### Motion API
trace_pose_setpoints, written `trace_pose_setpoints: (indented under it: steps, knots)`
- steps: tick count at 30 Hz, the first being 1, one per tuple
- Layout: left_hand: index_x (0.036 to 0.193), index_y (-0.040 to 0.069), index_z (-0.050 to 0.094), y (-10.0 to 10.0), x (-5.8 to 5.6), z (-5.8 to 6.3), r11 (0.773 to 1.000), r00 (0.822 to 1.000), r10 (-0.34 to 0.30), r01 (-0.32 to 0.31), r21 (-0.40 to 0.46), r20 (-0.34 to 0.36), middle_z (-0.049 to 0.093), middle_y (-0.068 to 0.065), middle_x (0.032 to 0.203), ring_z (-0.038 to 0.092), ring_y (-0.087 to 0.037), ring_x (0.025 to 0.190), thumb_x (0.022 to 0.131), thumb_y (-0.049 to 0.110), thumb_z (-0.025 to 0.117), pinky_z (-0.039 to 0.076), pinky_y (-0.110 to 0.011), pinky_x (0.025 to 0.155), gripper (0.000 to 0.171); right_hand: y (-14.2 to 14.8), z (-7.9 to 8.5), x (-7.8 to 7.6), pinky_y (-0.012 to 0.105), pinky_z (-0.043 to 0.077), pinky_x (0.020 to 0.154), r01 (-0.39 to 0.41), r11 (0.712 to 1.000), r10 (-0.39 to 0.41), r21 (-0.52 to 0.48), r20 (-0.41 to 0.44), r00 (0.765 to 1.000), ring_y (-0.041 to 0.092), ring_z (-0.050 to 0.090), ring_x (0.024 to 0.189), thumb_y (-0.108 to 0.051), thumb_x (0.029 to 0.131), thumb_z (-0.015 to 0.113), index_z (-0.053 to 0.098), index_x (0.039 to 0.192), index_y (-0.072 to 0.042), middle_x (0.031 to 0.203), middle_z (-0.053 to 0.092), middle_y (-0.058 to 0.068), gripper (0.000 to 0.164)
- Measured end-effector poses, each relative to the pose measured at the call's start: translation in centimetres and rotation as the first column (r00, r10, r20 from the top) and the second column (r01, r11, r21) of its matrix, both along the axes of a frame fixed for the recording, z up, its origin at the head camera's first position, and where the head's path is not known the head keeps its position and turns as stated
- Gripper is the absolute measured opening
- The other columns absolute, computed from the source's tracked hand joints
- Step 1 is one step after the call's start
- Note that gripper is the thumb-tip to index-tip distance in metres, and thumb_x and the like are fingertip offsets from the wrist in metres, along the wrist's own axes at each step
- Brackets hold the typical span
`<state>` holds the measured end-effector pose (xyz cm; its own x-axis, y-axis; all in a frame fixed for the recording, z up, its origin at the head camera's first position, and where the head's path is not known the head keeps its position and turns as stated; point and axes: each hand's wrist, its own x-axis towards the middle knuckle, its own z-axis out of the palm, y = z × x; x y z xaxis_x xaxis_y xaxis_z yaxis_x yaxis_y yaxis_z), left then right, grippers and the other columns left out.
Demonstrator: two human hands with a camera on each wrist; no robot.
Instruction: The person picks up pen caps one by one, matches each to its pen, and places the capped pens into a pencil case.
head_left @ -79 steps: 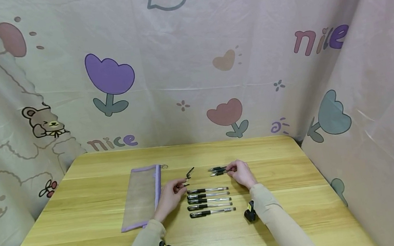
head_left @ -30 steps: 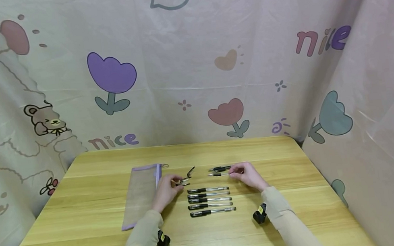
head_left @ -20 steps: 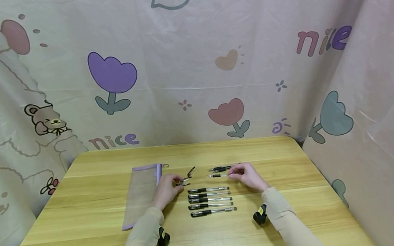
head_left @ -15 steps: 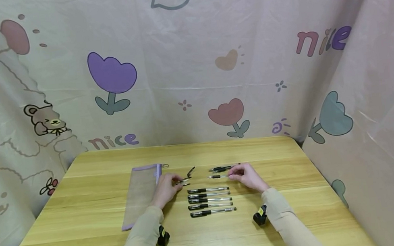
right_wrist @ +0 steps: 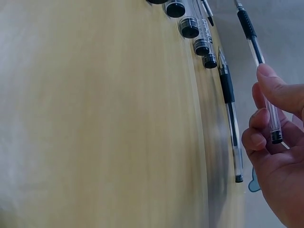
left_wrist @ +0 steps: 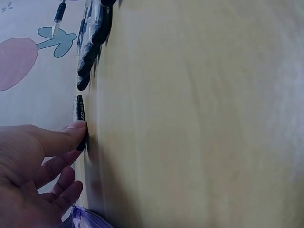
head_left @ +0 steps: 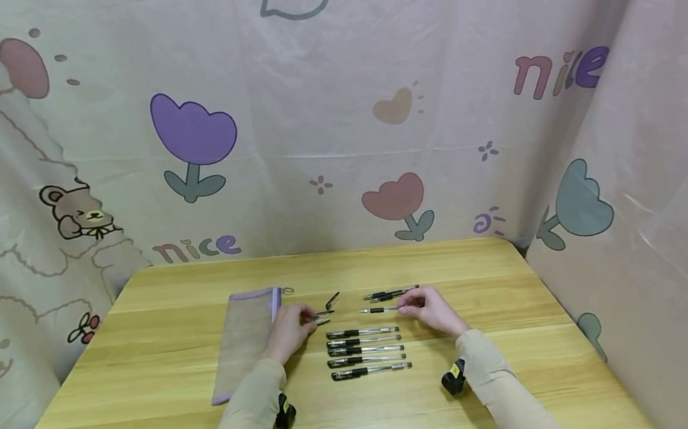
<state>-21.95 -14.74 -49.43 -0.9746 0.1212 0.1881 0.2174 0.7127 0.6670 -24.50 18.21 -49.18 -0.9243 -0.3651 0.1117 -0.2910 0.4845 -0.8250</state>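
Note:
My right hand [head_left: 433, 310] pinches an uncapped gel pen [right_wrist: 248, 26] by its clear rear barrel between thumb and fingers. Its tip points left, toward my other hand. My left hand [head_left: 291, 330] pinches a black pen cap [left_wrist: 80, 110] at its lower end. Other loose caps [head_left: 332, 301] lie just beyond those fingers. Two more uncapped pens [head_left: 391, 293] lie behind the held pen; one such pen [right_wrist: 228, 90] also shows in the right wrist view. Several capped pens [head_left: 371, 370] lie in a row between my forearms.
A mesh pouch [head_left: 244, 346] with lilac edging and a zip lies partly under my left forearm on the wooden table [head_left: 118, 410]. A printed curtain [head_left: 300, 106] hangs behind the table and along both sides.
My right hand has drawn one uncapped pen away from the others, slightly nearer and to the left. My left hand has shifted a little left and back among the caps.

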Motion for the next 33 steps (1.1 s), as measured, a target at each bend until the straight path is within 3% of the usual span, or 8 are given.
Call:
trace_pose_setpoints:
  steps: [9,19,27,33]
  knots:
    - [0.092,0.002,0.072,0.1,0.1,-0.2,0.999,0.999,0.02,-0.022,0.05,0.028,0.07,-0.007,0.083,0.062,-0.016,0.078,0.078,-0.005,0.078,0.054,-0.036,0.078,0.017,0.1,-0.2,-0.1,0.018,0.05,0.068,-0.005,1.0,0.005,-0.002,-0.005,1.0,0.009,0.059,0.079,-0.007,0.089,0.073,0.073,0.102,0.001,0.1,0.073,0.019,0.016]
    - [0.099,-0.001,0.072,0.3,0.3,0.0,0.997,0.999,0.051,-0.051,0.064,-0.002,0.07,-0.009,0.086,0.062,-0.018,0.08,0.081,-0.007,0.073,0.055,-0.034,0.077,0.019,0.3,-0.1,0.0,0.019,0.05,0.071,0.043,0.999,-0.043,0.002,0.004,0.999,0.009,0.06,0.08,-0.007,0.088,0.074,0.075,0.101,-0.005,0.101,0.074,0.013,0.013]
    - [0.103,-0.001,0.074,0.6,0.7,0.5,0.98,0.998,0.057,-0.059,0.188,0.02,0.074,-0.013,0.093,0.068,-0.022,0.084,0.087,-0.004,0.07,0.059,-0.036,0.078,0.017,0.2,0.0,0.1,0.019,0.051,0.073,0.062,0.998,-0.062,-0.001,0.008,0.998,0.008,0.061,0.082,-0.008,0.088,0.074,0.075,0.102,-0.002,0.102,0.074,0.013,0.015]
    - [0.106,-0.002,0.075,1.3,0.7,0.7,0.949,0.998,0.031,-0.047,0.311,0.058,0.076,-0.017,0.101,0.072,-0.026,0.09,0.087,-0.005,0.07,0.06,-0.033,0.081,0.019,-0.2,0.4,0.3,0.019,0.051,0.073,0.053,0.999,-0.053,-0.003,0.0,0.999,0.013,0.061,0.083,-0.007,0.089,0.073,0.074,0.103,-0.002,0.101,0.074,0.013,0.015]
